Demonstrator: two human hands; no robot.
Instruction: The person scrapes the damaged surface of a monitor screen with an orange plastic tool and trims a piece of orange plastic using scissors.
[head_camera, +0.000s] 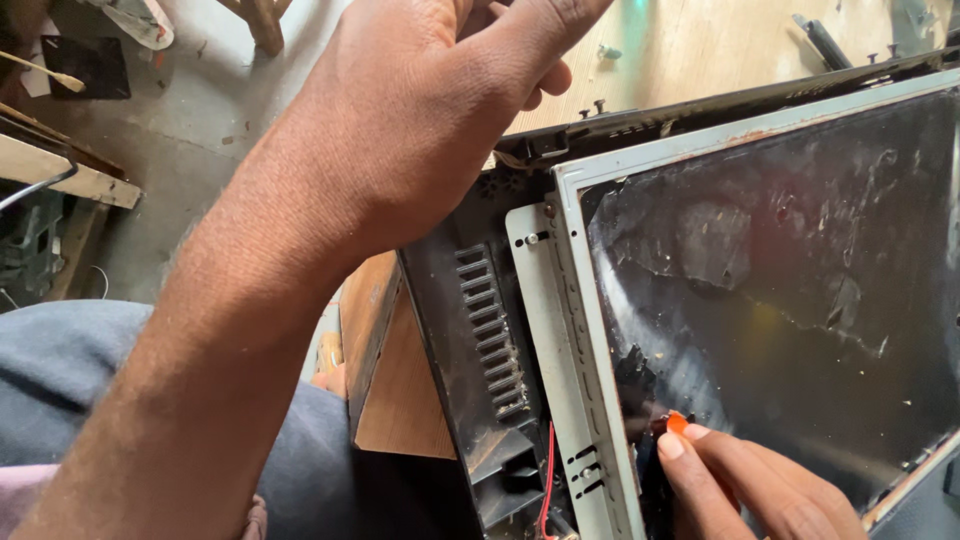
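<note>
Grimy dark panel (780, 270) w/ white frame; right-hand fingers (700, 465) pinch orange bit (677, 422); left hand (420, 110) loosely curled.

Both hands are bare: left hand (420, 120) with bare forearm, no sleeve or watch; right hand (750, 480) at 5 o'clock. Grey trousers (60, 380) at 8 o'clock.

A wooden workbench (700, 45) with a pale, grained top occupies the upper right and serves as reference. To its left lies a grey concrete floor (190, 110), dusty and littered with small debris. A wooden furniture leg (262, 22) stands on that floor just left of the bench. Further left, rough timber planks (60, 165) lie at the frame edge. Daylight falls bright across the bench top.
</note>
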